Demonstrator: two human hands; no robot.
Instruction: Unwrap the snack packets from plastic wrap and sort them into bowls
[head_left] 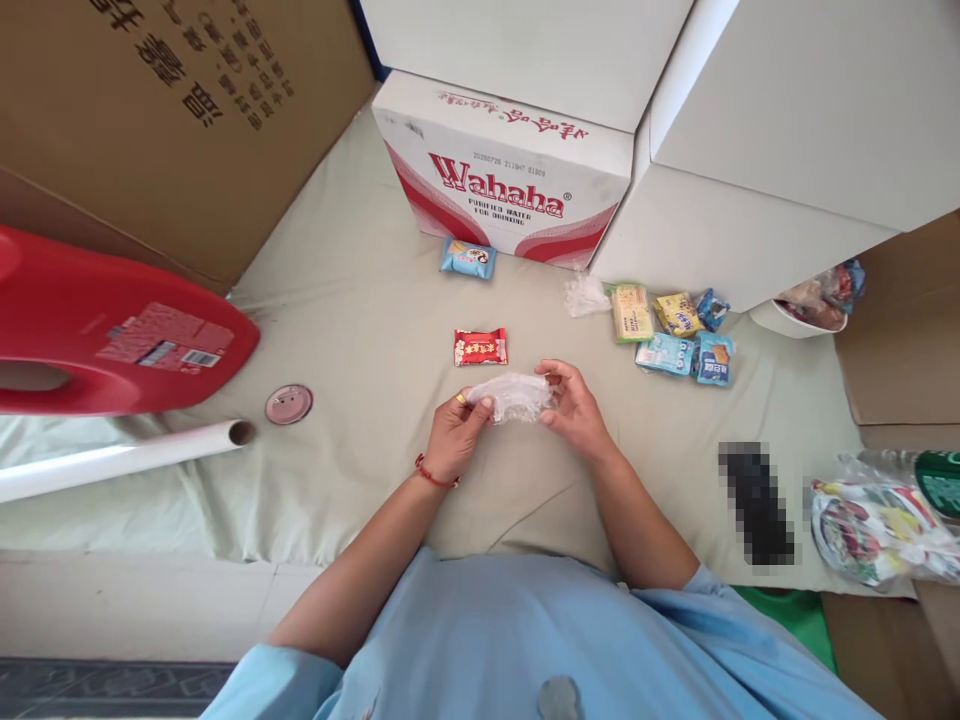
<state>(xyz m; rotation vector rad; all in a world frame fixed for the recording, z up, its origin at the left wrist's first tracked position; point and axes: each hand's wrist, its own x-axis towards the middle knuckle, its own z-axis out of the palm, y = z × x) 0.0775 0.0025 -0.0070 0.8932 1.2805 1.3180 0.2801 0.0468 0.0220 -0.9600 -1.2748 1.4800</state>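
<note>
My left hand (459, 430) pinches one end of a bunched, clear plastic bag (517, 397) between thumb and fingers. At the bag's other end, my right hand (577, 412) has its thumb and fingertips closed on the plastic. Just beyond the bag lies a small red packet (480, 348) on the pale green cloth (360, 330). Farther back, a light blue snack packet (467, 259) rests against the Wahaha water carton (517, 190). Another crumpled clear bag (586, 296) sits to the right, beside a yellow-green packet (632, 313).
Several small packets (677, 314) cluster before white boxes (720, 220). A white bowl (799, 318) holds wrapped items. On the left are a red jug (112, 330), a white tube (127, 460) and a round pink object (289, 404). A pixelated dark object (757, 505) lies right.
</note>
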